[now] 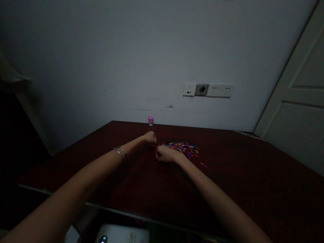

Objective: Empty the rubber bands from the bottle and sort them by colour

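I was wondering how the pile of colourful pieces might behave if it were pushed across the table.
The pile would probably spread, being many small separate pieces. Each is likely light, looking thin and short. Pieces may stray easily: one pink piece lies apart.

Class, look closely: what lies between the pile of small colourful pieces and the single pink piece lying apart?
In the head view, only bare dark red tabletop shows between the colourful pile and the single pink piece.

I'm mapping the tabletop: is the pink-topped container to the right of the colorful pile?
No, the pink-topped container is to the left of the colorful pile, just beyond the left hand.
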{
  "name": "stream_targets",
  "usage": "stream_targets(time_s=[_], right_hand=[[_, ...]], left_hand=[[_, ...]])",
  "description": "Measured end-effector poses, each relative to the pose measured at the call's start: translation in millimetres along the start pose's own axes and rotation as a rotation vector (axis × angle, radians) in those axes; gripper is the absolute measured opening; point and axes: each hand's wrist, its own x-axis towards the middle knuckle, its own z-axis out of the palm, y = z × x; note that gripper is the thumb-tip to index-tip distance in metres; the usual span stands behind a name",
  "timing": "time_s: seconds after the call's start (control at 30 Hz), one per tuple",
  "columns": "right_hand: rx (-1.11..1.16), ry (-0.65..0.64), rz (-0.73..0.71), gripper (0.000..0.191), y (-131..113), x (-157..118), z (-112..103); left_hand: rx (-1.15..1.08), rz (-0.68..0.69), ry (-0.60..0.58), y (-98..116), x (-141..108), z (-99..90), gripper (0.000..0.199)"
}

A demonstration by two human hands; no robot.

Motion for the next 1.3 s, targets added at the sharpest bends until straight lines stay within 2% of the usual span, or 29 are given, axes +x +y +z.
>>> stream_targets(time_s=[0.13,0.27,0.33,0.4,0.47,0.53,0.63,0.77,0.93,1.07,1.3], right_hand=[[0.029,0.096,0.090,0.020,15.5,-13.1,-24.6],[0.103,0.212,0.198,0.024,53.5,-34.0,-53.2],[0.105,0.234,0.264,0.024,75.7,-44.2,-59.9],[0.077,0.208,0.316,0.024,93.8,-52.6,-59.0],[0.029,0.152,0.386,0.032,103.9,-58.1,-50.9],[-0.053,0.101,0.488,0.047,105.5,-60.2,-38.0],[-0.196,0.076,0.616,0.059,99.2,-58.9,-17.4],[-0.274,0.119,0.569,0.046,94.4,-55.6,-1.2],[-0.297,0.153,0.457,0.036,102.5,-51.7,3.9],[-0.255,0.198,0.450,0.031,113.7,-46.2,2.5],[-0.037,0.408,0.502,0.024,149.4,-37.0,-19.9]], left_hand=[[-0.360,0.139,0.076,20.0,12.4,6.2,0.006],[-0.408,0.163,0.142,34.8,26.6,9.2,0.017],[-0.270,0.168,0.148,38.8,29.3,11.9,0.018],[0.005,0.230,0.135,41.4,27.8,18.0,0.019],[0.309,0.290,0.109,43.7,23.3,28.7,0.031],[0.504,0.275,0.103,46.0,17.8,43.3,0.050],[0.634,0.234,0.173,48.8,11.9,65.7,0.065],[0.664,0.270,0.218,50.0,12.8,81.0,0.060],[0.703,0.357,0.172,49.4,23.6,79.5,0.042],[0.698,0.419,0.169,51.1,34.7,73.6,0.031],[0.593,0.396,0.267,61.2,62.3,42.0,0.026]])
